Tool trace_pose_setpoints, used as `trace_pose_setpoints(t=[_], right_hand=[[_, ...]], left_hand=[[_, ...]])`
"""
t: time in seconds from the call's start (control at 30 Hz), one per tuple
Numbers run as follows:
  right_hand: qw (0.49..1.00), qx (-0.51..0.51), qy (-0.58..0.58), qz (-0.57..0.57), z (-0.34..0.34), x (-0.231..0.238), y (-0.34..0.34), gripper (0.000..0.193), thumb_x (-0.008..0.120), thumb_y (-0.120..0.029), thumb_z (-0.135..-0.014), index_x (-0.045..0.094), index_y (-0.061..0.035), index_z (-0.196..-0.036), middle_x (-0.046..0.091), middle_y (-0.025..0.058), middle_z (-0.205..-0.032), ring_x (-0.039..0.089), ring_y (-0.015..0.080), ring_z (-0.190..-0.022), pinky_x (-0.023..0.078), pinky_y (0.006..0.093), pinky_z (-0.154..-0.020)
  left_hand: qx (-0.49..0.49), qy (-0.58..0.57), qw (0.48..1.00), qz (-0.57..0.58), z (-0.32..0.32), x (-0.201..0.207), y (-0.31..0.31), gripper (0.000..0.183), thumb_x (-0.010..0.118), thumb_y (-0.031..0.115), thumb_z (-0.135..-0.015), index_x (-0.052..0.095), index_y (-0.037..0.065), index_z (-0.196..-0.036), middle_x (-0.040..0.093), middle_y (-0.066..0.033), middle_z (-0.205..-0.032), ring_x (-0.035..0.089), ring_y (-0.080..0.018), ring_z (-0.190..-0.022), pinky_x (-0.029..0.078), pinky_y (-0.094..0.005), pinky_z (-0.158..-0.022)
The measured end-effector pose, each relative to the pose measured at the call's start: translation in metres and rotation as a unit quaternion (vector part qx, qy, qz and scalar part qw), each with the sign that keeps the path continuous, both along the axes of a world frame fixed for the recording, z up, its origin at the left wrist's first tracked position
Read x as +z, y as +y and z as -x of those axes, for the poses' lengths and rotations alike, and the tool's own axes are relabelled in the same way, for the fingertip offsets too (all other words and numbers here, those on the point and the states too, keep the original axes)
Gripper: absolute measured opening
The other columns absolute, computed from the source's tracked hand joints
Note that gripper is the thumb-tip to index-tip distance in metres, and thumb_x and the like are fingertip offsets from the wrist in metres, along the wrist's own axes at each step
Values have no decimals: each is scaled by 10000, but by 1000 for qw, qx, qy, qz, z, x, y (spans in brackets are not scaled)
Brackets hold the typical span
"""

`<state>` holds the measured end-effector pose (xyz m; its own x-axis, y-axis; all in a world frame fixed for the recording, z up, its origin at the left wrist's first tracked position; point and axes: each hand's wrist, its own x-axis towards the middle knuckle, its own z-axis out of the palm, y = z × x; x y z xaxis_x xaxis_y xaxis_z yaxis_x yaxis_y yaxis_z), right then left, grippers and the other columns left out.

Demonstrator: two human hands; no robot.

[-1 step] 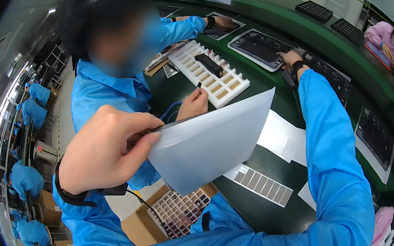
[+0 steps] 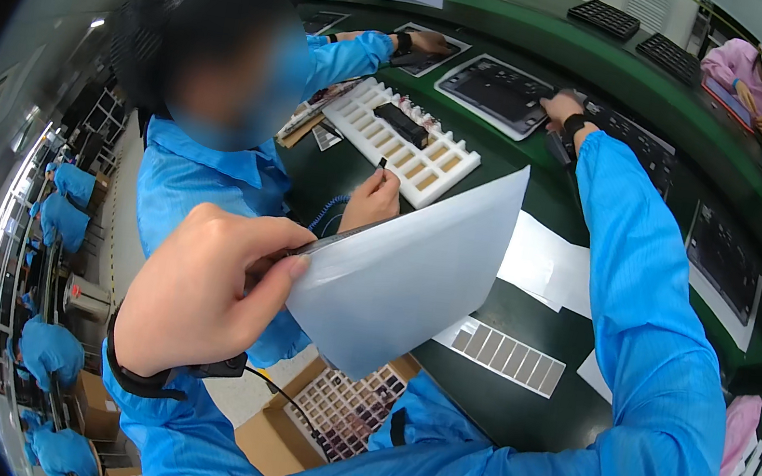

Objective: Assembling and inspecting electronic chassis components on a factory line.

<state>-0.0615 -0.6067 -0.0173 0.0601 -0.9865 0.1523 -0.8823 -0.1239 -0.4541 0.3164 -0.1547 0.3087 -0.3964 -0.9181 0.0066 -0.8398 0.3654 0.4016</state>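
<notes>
My left hand (image 2: 198, 295) pinches a thin, flat panel (image 2: 406, 271) by its near left edge. The panel is tilted up; its face toward me is pale bluish-white and smooth, and its edge is dark. Far off, my right hand (image 2: 564, 111) reaches across the bench, fingers closed at the right edge of a dark flat part (image 2: 497, 94) on a white backing. Its fingertips are partly hidden. Below my left hand's panel lies a strip of grey rectangular stickers (image 2: 506, 355), beside white sheets (image 2: 548, 262).
A co-worker in blue stands at left, one hand (image 2: 373, 200) holding a small black piece by a white compartment tray (image 2: 405, 139). A cardboard box (image 2: 276, 433) with a gridded tray sits below the bench (image 2: 569, 425). More dark parts (image 2: 726, 262) lie right of my arm.
</notes>
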Motion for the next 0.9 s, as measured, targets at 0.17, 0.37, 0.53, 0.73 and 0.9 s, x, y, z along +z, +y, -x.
trace_pose_setpoints(t=[0.17, 0.37, 0.53, 0.73, 0.9], right_hand=[[999, -22, 8, -48, 42, 99, 81, 261, 608, -191, -847, 654, 60, -793, 680, 154, -680, 679, 256, -588, 537, 380, -578], [959, -12, -167, -230, 45, 209, 292, 437, 536, -425, -943, 621, -7, -846, 675, 111, -732, 665, 128, -577, 298, 179, -308], [812, -71, -547, -189, 15, 237, 501, 623, 367, -554, -978, 601, 17, -1061, 693, 121, -929, 712, 173, -717, 268, 134, -252], [831, -228, -508, -13, 22, 132, 615, 485, 505, -449, -964, 616, 21, -998, 611, 1, -717, 491, 71, -461, 306, 191, -330], [780, -302, -539, -96, 36, 117, 664, 268, 594, -228, -896, 525, 17, -980, 589, 73, -699, 456, 99, -379, 350, 222, -353]], left_hand=[[-64, -12, 998, -3, 5, 5, 4, 156, 549, -2, -873, 637, -95, -962, 658, -132, -697, 670, -145, -617, 518, -241, -578], [-157, -11, 964, 215, 19, -1, -4, 165, 577, 51, -923, 592, -73, -1031, 657, -110, -836, 659, -143, -725, 536, -247, -606], [-186, -316, 887, 281, 121, -1, 29, 320, 505, 144, -874, 628, -52, -1095, 669, -178, -805, 669, -276, -686, 524, -370, -585], [-284, -56, 894, 342, 229, -129, 155, 186, 571, 93, -753, 694, -12, -845, 678, -190, -784, 682, -216, -656, 532, -284, -515], [-184, -148, 901, 363, 291, -228, 230, 337, 541, 124, -778, 669, -93, -1001, 666, -237, -769, 654, -206, -622, 500, -253, -498]])
